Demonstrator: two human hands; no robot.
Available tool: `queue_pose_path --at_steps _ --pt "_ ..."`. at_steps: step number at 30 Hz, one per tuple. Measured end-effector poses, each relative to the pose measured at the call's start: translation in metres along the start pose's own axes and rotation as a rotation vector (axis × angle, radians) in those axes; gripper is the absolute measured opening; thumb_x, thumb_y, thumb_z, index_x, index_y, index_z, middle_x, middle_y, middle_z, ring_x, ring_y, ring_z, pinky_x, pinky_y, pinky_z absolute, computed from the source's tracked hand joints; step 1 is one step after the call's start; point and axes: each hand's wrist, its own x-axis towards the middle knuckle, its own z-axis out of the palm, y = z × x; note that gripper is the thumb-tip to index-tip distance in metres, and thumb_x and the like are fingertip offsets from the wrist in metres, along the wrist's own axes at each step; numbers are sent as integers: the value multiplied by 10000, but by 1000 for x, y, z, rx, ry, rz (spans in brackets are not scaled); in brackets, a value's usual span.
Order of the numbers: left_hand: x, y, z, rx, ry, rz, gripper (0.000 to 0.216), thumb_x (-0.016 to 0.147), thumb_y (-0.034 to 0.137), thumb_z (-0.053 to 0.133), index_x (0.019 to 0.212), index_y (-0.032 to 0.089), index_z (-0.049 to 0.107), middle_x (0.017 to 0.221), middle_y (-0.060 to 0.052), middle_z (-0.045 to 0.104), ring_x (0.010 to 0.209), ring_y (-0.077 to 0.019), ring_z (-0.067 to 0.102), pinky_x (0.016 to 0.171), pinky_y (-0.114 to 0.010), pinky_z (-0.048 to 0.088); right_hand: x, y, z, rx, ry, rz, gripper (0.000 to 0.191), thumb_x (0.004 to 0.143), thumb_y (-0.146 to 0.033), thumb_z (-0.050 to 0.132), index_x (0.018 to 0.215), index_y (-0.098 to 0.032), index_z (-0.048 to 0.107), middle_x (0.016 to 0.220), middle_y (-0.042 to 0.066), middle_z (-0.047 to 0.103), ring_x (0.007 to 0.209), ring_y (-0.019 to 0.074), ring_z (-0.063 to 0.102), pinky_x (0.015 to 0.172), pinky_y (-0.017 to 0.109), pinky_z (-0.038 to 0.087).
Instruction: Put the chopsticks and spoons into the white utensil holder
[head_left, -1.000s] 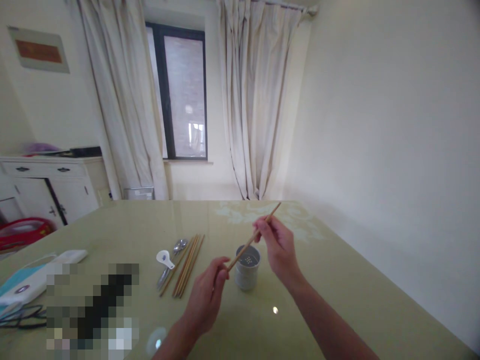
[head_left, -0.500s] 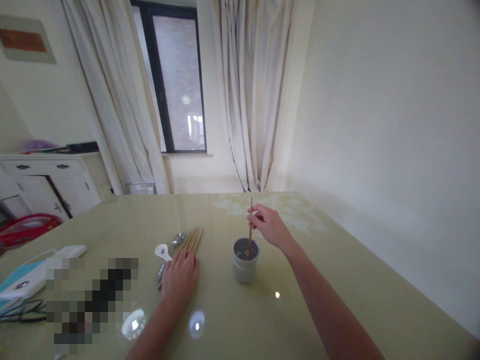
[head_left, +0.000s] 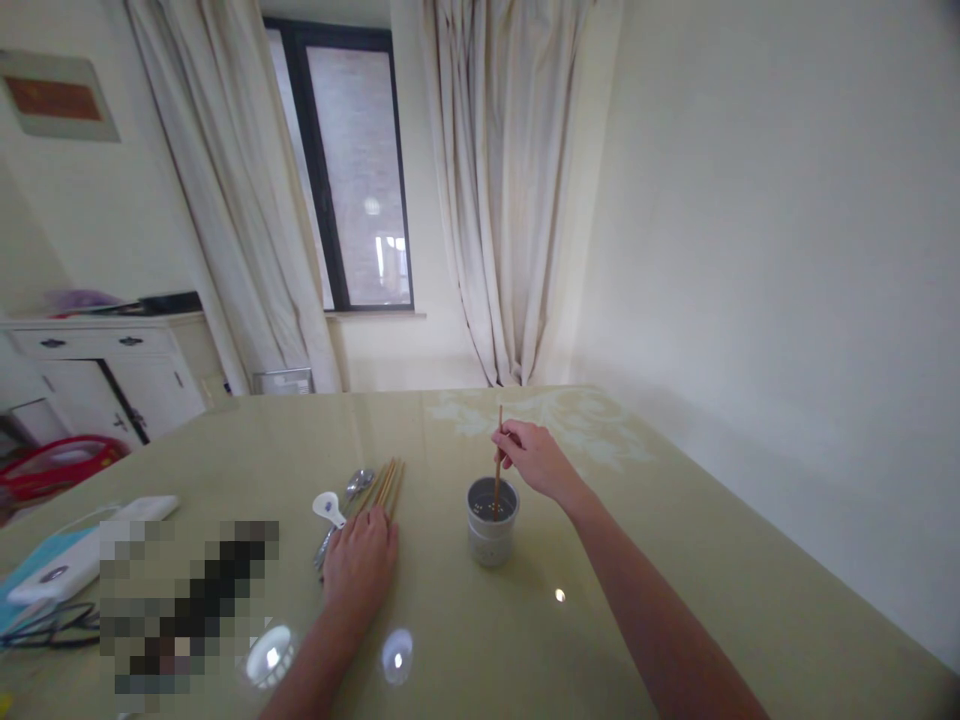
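- Fingers (head_left: 503, 447) of the right hand (head_left: 531, 456): pinched together at the tips, closed on one wooden chopstick (head_left: 497, 480).
- Chopstick: nearly upright, top end rising above the fingers, lower end inside the grey cup (head_left: 491, 546); contact with the cup floor cannot be told.
- Grey cup: standing upright on the table (head_left: 469, 655), pale dots visible at its floor.
- Left hand (head_left: 361, 560): laid palm-down over the lower part of the chopstick bundle (head_left: 389, 480), fingers close together and slightly bent. Undersides hidden; cannot tell whether they grasp anything.
- Chopstick bundle: left of the cup, well apart from it, upper ends fanned beyond the fingers.
- White spoon (head_left: 328, 508): just beside the left hand; small blue mark on it. Metal cutlery (head_left: 360, 482) near.
- White device (head_left: 84, 570): far left, oval mark too small to read.
- Cup wall: faint marking, illegible.
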Motion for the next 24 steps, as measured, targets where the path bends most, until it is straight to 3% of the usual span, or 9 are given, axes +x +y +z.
queue_pose_path --at_steps 9,13,18,20,22,24 --pt "1 0 4 -80 22 40 353 1061 223 382 990 170 724 1011 -147 788 1061 -289 743 957 -393 531 0 1 -11 -58 28 22 230 1025 -346 643 897 -198 764 819 49 831 683 190 772 683 273 513" --pt "4 4 13 -420 118 -8 319 1051 252 370 928 197 660 952 -135 769 953 -274 750 862 -386 545 1 3 -22 -87 93 31 227 1019 -372 659 957 -195 787 864 66 828 708 202 761 706 292 515" --pt "0 21 8 -969 381 -75 282 1057 416 400 925 255 589 822 -42 693 759 -231 676 702 -356 538 -8 -16 -32 -86 333 -58 256 1015 -427 677 941 -197 762 816 51 785 703 196 695 680 291 476" --pt "-8 32 0 -1093 432 -50 306 1070 480 411 973 252 591 778 -8 634 704 -209 624 661 -328 517 -17 -33 -30 -8 254 -183 309 1032 -462 660 918 -190 756 790 38 762 694 181 667 668 282 464" --pt "-19 44 -7 -1155 452 27 325 1076 512 433 991 240 590 774 3 594 697 -192 588 654 -306 502 -27 -52 -24 116 -17 -301 325 1034 -490 669 973 -190 777 855 38 779 750 173 686 697 268 485" --pt "-30 54 -12 -1179 467 118 336 1075 523 455 983 231 593 798 -3 585 715 -184 573 661 -291 500 -35 -67 -16 226 -200 -339 307 1025 -480 693 1017 -186 784 900 42 788 776 170 707 713 261 509"
